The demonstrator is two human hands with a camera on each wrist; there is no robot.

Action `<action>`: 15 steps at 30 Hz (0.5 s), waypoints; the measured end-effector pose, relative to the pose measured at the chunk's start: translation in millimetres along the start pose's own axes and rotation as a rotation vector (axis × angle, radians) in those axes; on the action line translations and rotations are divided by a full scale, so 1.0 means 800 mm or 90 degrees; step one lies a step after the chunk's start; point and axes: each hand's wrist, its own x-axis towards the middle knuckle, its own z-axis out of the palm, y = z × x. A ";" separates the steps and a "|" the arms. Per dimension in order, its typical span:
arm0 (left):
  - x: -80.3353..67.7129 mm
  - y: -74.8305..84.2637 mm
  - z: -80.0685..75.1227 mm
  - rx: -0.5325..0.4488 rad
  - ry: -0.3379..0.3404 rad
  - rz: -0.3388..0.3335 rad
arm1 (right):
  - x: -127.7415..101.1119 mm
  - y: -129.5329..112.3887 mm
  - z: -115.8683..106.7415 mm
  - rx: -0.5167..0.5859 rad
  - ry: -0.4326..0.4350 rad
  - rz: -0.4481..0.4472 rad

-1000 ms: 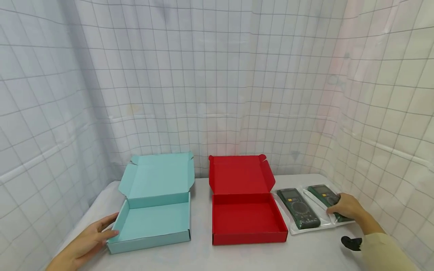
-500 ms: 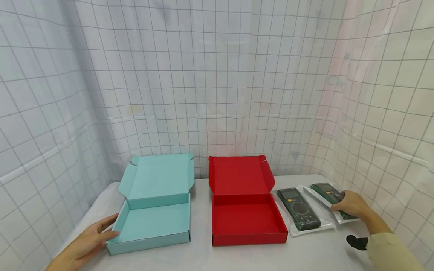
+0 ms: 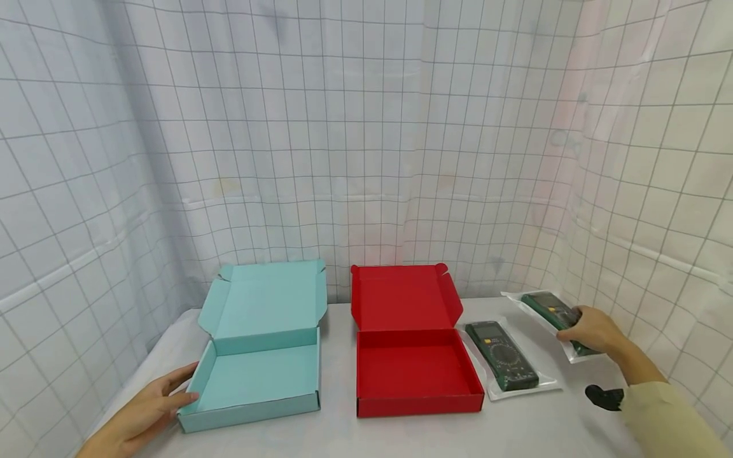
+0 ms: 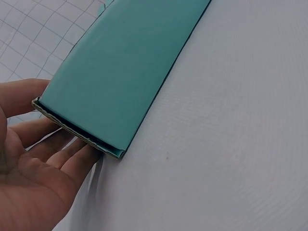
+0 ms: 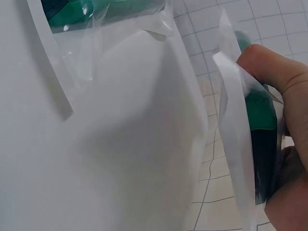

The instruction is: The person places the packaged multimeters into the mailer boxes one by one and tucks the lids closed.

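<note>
Right hand: I am gripping the far bagged multimeter (image 3: 554, 312) with my right hand (image 3: 592, 331) — fingers and thumb curled round its near end, as the right wrist view shows (image 5: 262, 125), its far end tilting up off the table.
Left hand: my left hand (image 3: 150, 407) is resting against the front left corner of the teal box (image 3: 258, 375), fingers (image 4: 72, 154) straight and relaxed along its wall, gripping nothing.
Done so far: judging from how things lie, one multimeter is in my hand and lifting; neither box is holding anything yet.
Left to do: I am reckoning that the meter in hand is yet to go into a box, and the second bagged multimeter (image 3: 502, 355) is lying untouched just right of the red box (image 3: 415, 372).
Boxes: both are sitting open on the white table (image 3: 401, 436), lids standing up at the back, the red one between the teal one and the meters.
In the way: the red box's right wall and the second meter are lying between my right hand and either box — I am judging that the load must pass over them.
Around: a gridded white curtain (image 3: 343, 127) is hanging on all sides.
</note>
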 end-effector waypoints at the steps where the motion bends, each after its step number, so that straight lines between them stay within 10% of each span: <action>1: 0.000 0.001 0.000 0.001 0.001 -0.001 | 0.000 -0.002 0.000 -0.001 0.001 -0.007; 15: 0.002 0.006 0.007 -0.038 0.048 -0.016 | 0.011 -0.036 0.004 0.029 0.007 -0.079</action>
